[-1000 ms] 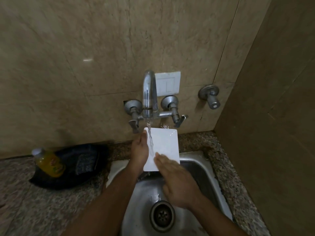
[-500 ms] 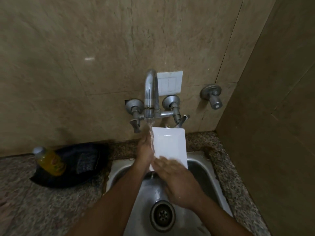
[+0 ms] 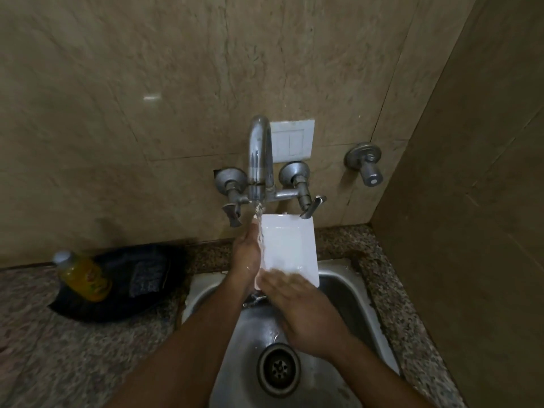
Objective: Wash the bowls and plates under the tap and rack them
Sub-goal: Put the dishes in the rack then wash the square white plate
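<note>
hands (image 3: 247, 254) on plate (image 3: 290, 248), under tap (image 3: 259, 154)

We hold a white rectangular plate (image 3: 290, 248) tilted over the steel sink (image 3: 347, 293), under the tap (image 3: 259, 160) at 12 o'clock, water running down its left side. Our left hand (image 3: 245, 254) grips its left edge; our right hand (image 3: 306, 313) lies flat across its lower end. At 9 o'clock on the desk (image 3: 88, 357), a yellow bottle (image 3: 84, 278) rests on a dark bag (image 3: 141, 278).
</note>
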